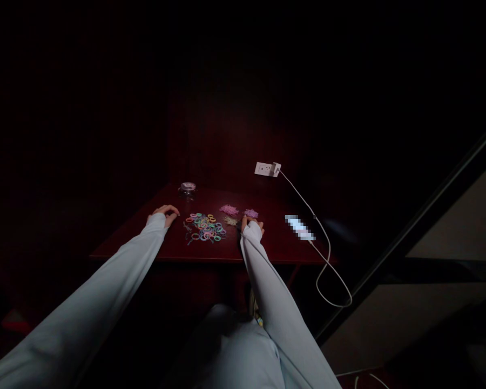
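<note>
My left hand (167,213) rests at the left of the table, fingers loosely curved with a gap to the thumb and nothing visible in it. Just right of it lies a loose pile of multicoloured hair ties (206,228). My right hand (252,223) is low over the table, right at the near edge of a small purple heap of thin bands (251,214). Its fingertips are mostly hidden, so any grip is unclear. A pink heap (229,209) and a pale yellow heap (230,221) of similar small pieces lie between the pile and this hand.
The dark red table (146,243) ends in a front edge before my knees. A round clear container (188,187) stands at the back left. To the right, a phone (299,227) is joined by a white cable (329,243) to a charger (275,169) in the wall socket (262,169).
</note>
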Motion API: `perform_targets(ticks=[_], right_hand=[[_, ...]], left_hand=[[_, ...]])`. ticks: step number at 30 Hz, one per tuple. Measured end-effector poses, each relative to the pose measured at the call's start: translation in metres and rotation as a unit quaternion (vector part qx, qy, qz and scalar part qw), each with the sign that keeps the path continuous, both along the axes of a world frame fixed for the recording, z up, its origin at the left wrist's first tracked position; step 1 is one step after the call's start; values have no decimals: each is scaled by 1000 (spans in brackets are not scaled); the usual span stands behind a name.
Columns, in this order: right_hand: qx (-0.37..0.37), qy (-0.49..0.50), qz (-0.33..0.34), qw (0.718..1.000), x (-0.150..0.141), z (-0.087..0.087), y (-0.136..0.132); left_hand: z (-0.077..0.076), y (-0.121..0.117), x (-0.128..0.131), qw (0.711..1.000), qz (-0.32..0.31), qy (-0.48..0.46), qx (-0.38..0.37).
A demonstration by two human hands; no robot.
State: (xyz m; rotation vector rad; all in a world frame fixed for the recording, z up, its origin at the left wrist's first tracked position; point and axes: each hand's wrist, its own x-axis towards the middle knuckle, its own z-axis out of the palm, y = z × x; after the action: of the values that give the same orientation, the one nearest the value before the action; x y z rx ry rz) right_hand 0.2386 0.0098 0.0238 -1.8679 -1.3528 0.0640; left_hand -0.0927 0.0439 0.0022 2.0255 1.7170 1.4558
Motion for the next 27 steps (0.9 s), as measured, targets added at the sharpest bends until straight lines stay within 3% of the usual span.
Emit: perform_targets(ticks=[5, 12, 19, 27], right_hand=[[-25, 1, -2, 1000, -1, 4, -3], [-39, 14, -11, 999, -3, 8, -4], [-25, 30, 3, 999, -3, 8, -6], [-27, 34, 9, 999, -3, 7, -4]], left_hand=[[-4, -4, 5, 998, -11, 62, -31], [7, -15, 18, 983, 16, 137, -122], [12, -18, 18, 983, 8, 131, -128], [-4, -1, 11, 991, -9, 70, -115]])
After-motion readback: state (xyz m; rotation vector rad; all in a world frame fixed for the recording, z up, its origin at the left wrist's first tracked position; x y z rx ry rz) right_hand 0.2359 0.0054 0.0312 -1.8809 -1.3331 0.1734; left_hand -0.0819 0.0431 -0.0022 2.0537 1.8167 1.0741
